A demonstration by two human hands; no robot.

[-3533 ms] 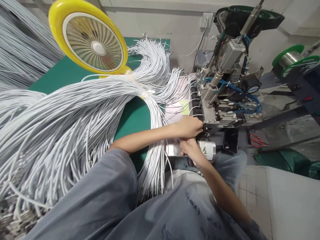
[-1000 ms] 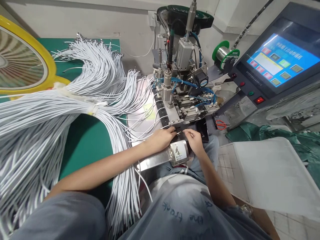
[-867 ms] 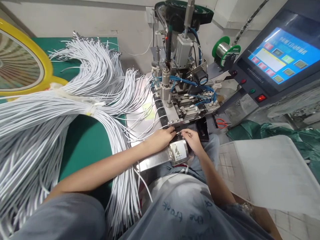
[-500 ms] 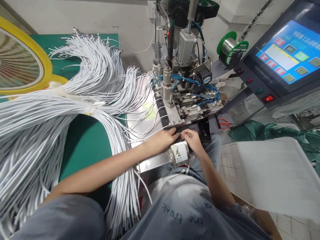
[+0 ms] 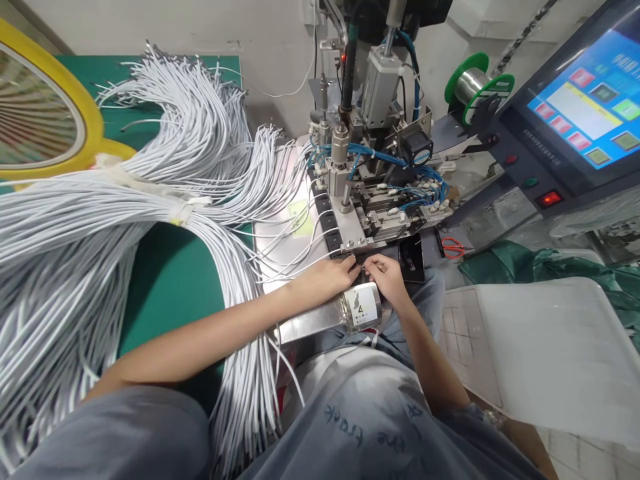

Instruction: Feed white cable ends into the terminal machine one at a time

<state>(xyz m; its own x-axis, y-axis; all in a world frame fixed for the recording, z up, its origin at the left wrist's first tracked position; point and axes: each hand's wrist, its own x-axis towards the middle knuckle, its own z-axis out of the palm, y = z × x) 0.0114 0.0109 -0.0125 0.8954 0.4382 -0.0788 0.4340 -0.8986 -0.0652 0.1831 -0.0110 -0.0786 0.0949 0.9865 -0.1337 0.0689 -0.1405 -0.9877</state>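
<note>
At the front edge of a bench machine [image 5: 345,223], both hands meet with their fingertips close together. My left hand [image 5: 339,275] is closed in a pinch, its palm down; the fingers hide most of what they hold. From the right, my right hand [image 5: 386,277] pinches beside it, where a tiny light-coloured tip shows between the two hands, too small to name. White cables [image 5: 305,250] run from the left to the machine's front edge, close to my left hand. Just below the hands sits a metal box with a white label [image 5: 363,307].
Large bundles of white cables [image 5: 200,140] lie on the green table [image 5: 173,287] at left. A yellow-rimmed fan [image 5: 93,120] stands far left. At right are a wire spool [image 5: 473,83], a touchscreen panel [image 5: 580,107], red-handled scissors [image 5: 453,247] and a white plastic bin [image 5: 560,347].
The view has shifted slightly, so the machine and screen sit a little farther right. Both hands keep nearly the same place and pinched pose.
</note>
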